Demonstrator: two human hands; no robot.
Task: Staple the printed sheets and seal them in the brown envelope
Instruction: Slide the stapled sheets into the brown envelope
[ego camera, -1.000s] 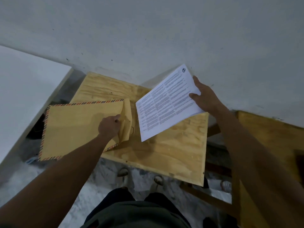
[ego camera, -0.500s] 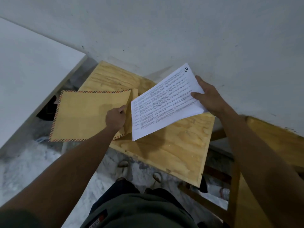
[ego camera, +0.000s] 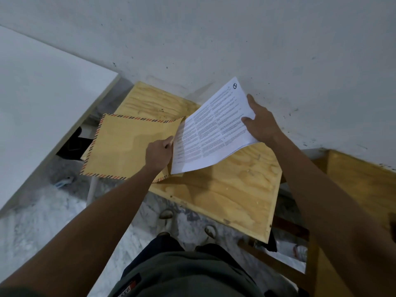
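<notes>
- A grey-white plastered wall (ego camera: 235,39) fills the upper part of the view, speckled with dark marks.
- A white flat board (ego camera: 38,103) slants along the left side, beside the bench.
- A pale plywood bench top (ego camera: 225,189) stands against the wall, above a mottled grey floor (ego camera: 42,221).
- A second, yellower wooden frame (ego camera: 353,189) sits to the right of the bench.
- The brown paper envelope with a red-and-black striped border (ego camera: 124,146) lies at the bench's left end, overhanging its left edge.
- The white printed sheets covered in small columns of text (ego camera: 214,129) are held over the bench's middle, their lower-left edge meeting the envelope's open right end.
- The right hand (ego camera: 262,123) grips the sheets' right edge, thumb on top.
- The left hand (ego camera: 159,154) pinches the envelope at its mouth, fingers curled.
</notes>
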